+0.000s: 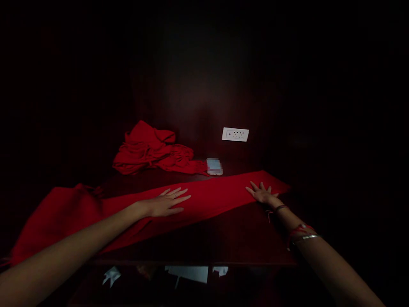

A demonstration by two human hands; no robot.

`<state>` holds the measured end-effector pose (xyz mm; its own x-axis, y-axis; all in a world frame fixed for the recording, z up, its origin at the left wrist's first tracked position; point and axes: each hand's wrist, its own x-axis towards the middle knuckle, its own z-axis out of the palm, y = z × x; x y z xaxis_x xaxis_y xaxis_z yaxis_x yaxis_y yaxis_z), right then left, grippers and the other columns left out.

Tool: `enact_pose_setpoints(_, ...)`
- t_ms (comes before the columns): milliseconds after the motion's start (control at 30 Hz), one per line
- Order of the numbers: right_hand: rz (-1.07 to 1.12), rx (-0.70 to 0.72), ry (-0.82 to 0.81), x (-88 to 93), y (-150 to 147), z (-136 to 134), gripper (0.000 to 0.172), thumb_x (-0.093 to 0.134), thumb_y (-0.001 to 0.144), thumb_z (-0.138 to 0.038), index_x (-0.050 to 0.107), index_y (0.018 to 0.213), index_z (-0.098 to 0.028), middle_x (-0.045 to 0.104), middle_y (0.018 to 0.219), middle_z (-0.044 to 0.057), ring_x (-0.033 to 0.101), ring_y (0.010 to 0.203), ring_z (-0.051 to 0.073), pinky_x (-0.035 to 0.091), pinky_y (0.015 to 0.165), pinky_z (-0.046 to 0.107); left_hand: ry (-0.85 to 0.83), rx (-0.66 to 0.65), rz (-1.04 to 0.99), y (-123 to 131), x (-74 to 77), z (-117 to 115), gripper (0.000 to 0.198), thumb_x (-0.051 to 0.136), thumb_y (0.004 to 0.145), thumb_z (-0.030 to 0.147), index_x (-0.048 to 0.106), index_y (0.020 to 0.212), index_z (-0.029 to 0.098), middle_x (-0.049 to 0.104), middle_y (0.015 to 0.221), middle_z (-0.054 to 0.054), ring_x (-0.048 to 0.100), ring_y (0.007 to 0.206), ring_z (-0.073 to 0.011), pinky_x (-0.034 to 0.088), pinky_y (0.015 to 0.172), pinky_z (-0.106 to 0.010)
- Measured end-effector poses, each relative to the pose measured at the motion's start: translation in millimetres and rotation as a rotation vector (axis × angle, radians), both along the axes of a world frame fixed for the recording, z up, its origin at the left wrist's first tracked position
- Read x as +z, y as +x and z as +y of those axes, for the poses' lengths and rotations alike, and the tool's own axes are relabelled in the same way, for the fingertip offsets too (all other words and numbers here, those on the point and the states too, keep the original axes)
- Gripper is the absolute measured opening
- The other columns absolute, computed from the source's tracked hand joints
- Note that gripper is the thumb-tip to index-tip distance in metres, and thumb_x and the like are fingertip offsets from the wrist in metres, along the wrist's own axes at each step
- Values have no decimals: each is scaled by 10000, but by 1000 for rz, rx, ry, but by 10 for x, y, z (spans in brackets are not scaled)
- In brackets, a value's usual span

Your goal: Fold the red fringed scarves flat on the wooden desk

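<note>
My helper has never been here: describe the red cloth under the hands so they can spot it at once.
Find the dark table below the white socket. Across it lies a long red cloth, with the left hand and right hand spread on it. Unlike the crumpled red heap behind it, this one is stretched into a mostly flat strip.

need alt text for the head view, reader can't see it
A person's left hand and right hand lie spread on a long red cloth across a dark reddish table. Behind it are a crumpled red cloth heap and a white rectangular wall socket.
</note>
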<state>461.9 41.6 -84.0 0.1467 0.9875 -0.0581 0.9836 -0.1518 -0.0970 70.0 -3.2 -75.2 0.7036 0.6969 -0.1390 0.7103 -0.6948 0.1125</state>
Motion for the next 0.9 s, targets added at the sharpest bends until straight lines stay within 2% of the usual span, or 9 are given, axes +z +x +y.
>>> enact_pose_setpoints(67, 38, -81, -78, -49, 3, 117, 738, 158, 660, -706, 138, 1288, -318, 43, 1369, 92, 35, 1176, 419, 80, 790, 693, 31, -5, -3, -55, -22, -15, 511, 242, 823, 471, 95, 1286, 313, 49, 1367, -49, 45, 1232, -242, 128, 945, -474)
enact_pose_setpoints(133, 67, -47, -93, -55, 13, 227, 728, 183, 645, -718, 121, 1276, -363, 11, 1375, 52, -18, 1182, 403, 42, 820, 672, 59, 3, 4, -80, -40, -36, 520, 250, 819, 476, 92, 1287, 313, 48, 1368, -49, 38, 1232, -247, 130, 945, -477)
enact_pose_setpoints(233, 71, 34, -61, -52, 67, 404, 682, 159, 670, -698, 129, 1270, -377, 34, 1377, 33, -27, 1191, 386, 24, 835, 659, 98, 14, 13, -29, -76, -68, 541, 296, 807, 472, 92, 1286, 322, 38, 1369, -46, 31, 1230, -265, 133, 941, -491)
enact_pose_setpoints(400, 48, 58, -30, -67, 179, 670, 621, 165, 711, -649, 138, 1270, -380, 47, 1377, 2, -8, 1204, 365, 32, 854, 646, 134, -54, -25, 191, -90, -99, 599, 409, 773, 422, 101, 1280, 345, 21, 1372, -26, 6, 1226, -288, 111, 943, -505)
enact_pose_setpoints(500, 47, 55, -12, -50, 208, 739, 597, 160, 731, -622, 135, 1273, -373, 57, 1375, -14, -15, 1212, 342, 19, 863, 640, 95, -98, -40, 332, -40, -137, 613, 421, 767, 424, 97, 1281, 345, 26, 1372, -25, 15, 1228, -284, 96, 946, -506)
enact_pose_setpoints(667, 79, -81, 49, -56, 171, 708, 586, 175, 750, -590, 191, 1276, -331, 62, 1374, 20, -61, 1202, 362, 59, 847, 650, 21, -35, -21, 527, 19, -404, 679, 386, 729, 550, 65, 1286, 332, 7, 1372, -51, 5, 1219, -320, 78, 918, -557)
enact_pose_setpoints(733, 136, -163, 118, -69, 137, 667, 601, 235, 752, -562, 234, 1274, -264, 58, 1369, 71, -27, 1199, 379, 107, 872, 616, 5, -14, -31, 568, 17, -534, 685, 357, 723, 583, 72, 1289, 324, 19, 1372, -64, 10, 1216, -331, 84, 911, -564)
enact_pose_setpoints(800, 218, -177, 210, -69, 97, 615, 606, 321, 750, -493, 248, 1266, -185, 104, 1344, 149, 75, 1195, 383, 166, 885, 581, -14, 6, -41, 592, 8, -582, 632, 306, 746, 581, 95, 1286, 331, 55, 1371, -63, 45, 1217, -326, 116, 907, -557)
enact_pose_setpoints(900, 307, -9, 341, -32, 19, 502, 542, 332, 775, -335, 193, 1263, -142, 279, 1238, 224, 322, 1122, 334, 305, 839, 531, 1, 96, -61, 644, -1, -391, 499, 191, 804, 528, 173, 1269, 347, 142, 1357, -63, 140, 1208, -294, 180, 891, -534)
